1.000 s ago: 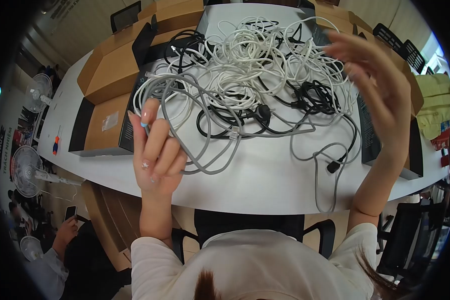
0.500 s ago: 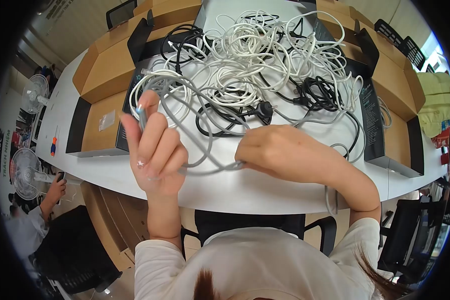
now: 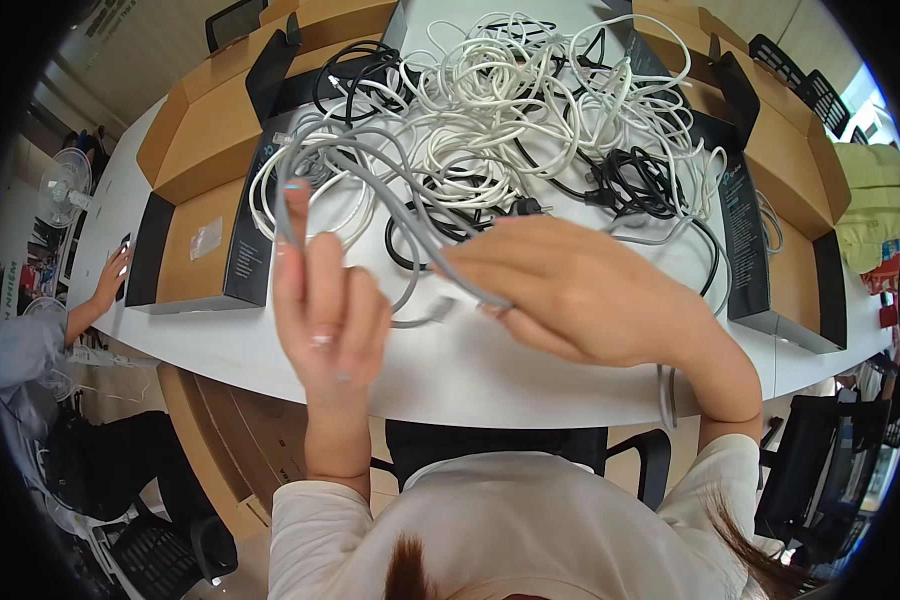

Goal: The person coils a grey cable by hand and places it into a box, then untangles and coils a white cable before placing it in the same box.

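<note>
Left hand [image 3: 330, 310] raised above the near edge of the white surface [image 3: 530, 375], fingers curled shut round one end of the grey cable [image 3: 370, 165], index finger up along it — turned more edge-on than half a second ago, knuckles now facing the camera less. Right hand [image 3: 580, 290] closed on the same grey cable further along, pinching a strand at the fingertips [image 3: 500, 305]; lifted clear of the surface now, where half a second ago it lay low near the edge, and a second ago stood open in the air on the right with nothing in it. Grey cable drawn up in an arc from the left hand over to the right hand, the loop tighter and higher than before, a loose end hanging just below between the hands, another length trailing down past the right wrist over the surface edge. Beyond, still heaped mid-surface, the tangle of white cables [image 3: 530, 100] with black cables [image 3: 635, 185] mixed in. Cardboard boxes [image 3: 200, 130] flanking the heap left and right. Far left, another person's hand [image 3: 115, 275] resting on the surface edge — earlier lower, off the surface.
</note>
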Demonstrator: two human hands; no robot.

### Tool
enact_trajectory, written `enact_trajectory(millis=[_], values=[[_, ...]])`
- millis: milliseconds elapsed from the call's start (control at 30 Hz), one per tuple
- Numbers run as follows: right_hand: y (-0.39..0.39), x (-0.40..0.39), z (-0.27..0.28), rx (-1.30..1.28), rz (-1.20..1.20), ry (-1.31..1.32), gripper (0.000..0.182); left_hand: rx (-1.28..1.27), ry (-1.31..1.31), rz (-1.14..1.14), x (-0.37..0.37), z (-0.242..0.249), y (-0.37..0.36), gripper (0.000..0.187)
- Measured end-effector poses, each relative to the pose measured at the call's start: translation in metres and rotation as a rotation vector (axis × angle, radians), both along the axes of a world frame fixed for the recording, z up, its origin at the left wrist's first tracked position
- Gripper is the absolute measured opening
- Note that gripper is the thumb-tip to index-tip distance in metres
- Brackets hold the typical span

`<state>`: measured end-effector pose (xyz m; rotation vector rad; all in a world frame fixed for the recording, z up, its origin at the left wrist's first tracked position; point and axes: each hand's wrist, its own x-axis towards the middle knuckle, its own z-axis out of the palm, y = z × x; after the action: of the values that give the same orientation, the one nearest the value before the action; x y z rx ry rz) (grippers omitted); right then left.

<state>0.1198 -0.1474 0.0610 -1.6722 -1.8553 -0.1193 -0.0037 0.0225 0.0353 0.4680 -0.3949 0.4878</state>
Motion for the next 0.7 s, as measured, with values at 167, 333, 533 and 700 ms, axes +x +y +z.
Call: enact_trajectory(millis=[167, 333, 533, 700], values=[[-0.024, 0.037, 0.024, -0.165, -0.302, 0.088, 0.021, -0.236, -0.24, -0.376, -0.011, -0.002, 0.038, 0.03], [-0.061, 0.105, 0.032, 0.107, -0.39, 0.552, 0.025, -0.375, -0.303, -0.477, -0.026, -0.006, 0.053, 0.021], [-0.078, 0.145, 0.023, 0.116, -0.475, 0.843, 0.028, -0.289, -0.258, -0.416, -0.026, -0.01, 0.043, 0.022], [-0.057, 0.131, 0.015, 0.095, -0.658, 0.643, 0.033, -0.326, -0.19, -0.394, -0.011, -0.011, 0.024, 0.023]])
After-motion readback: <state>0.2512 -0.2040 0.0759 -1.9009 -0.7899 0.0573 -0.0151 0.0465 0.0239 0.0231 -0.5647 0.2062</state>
